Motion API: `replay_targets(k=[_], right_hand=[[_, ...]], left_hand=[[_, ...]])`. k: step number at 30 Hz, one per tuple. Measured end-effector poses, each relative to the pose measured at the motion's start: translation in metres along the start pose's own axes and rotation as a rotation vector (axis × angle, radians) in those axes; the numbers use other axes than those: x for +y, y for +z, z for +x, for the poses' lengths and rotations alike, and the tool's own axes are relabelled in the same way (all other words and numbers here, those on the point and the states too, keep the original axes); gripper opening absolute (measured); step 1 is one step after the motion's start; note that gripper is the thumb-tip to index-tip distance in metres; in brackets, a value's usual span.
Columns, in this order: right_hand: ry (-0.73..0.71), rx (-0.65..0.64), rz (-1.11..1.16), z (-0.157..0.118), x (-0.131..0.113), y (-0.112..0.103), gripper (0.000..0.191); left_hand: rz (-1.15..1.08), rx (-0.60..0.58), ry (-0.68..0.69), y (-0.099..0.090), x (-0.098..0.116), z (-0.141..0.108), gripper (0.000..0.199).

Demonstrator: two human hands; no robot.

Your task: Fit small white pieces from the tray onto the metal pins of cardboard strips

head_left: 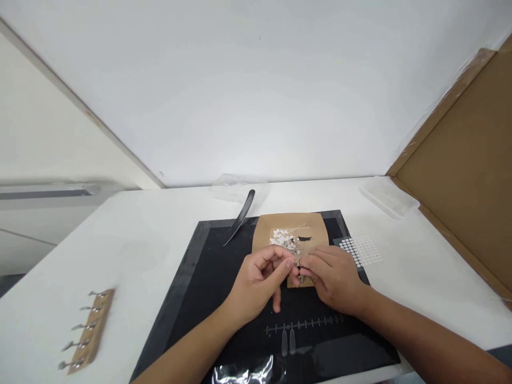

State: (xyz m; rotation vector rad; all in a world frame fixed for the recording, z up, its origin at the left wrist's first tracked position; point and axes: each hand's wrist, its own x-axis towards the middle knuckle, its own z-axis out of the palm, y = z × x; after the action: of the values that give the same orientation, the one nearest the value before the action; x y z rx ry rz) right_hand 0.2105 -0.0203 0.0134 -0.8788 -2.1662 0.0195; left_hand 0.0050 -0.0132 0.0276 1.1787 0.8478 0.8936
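Observation:
My left hand [262,274] has its thumb and index finger pinched together, with the other fingers curled or hanging below. My right hand [334,274] meets it from the right, thumb and fingers pressed closed. Between the fingertips of both hands is a tiny dark and metallic-looking piece [298,264], too small and covered to name. Just beyond the fingertips lies brown paper [262,226] bearing a heap of small white pieces [282,239] and a short black strip [304,238]. Beneath everything is a black mat [184,298].
Black pointed tweezers [242,216] lie on the mat's far edge before a clear bag [228,186]. Nearer are a clear toothed strip [312,323] and two clear tips [288,342]. A white-dot sheet [362,250], clear box [390,197] and cardboard wall [460,160] stand right; a clip rack [92,333] left.

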Motion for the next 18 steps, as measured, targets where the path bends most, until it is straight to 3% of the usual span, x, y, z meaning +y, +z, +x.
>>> replay_targets(k=[11,18], right_hand=[[-0.014,0.000,-0.173,0.0036,0.0022,-0.0041,0.021],[0.069,0.039,-0.117,0.0033,0.0012,-0.0036,0.023]], left_hand=[[0.033,-0.014,-0.046,0.0024,0.0020,0.0001,0.048],[0.085,0.015,-0.019,0.0016,-0.0003,0.0008,0.050]])
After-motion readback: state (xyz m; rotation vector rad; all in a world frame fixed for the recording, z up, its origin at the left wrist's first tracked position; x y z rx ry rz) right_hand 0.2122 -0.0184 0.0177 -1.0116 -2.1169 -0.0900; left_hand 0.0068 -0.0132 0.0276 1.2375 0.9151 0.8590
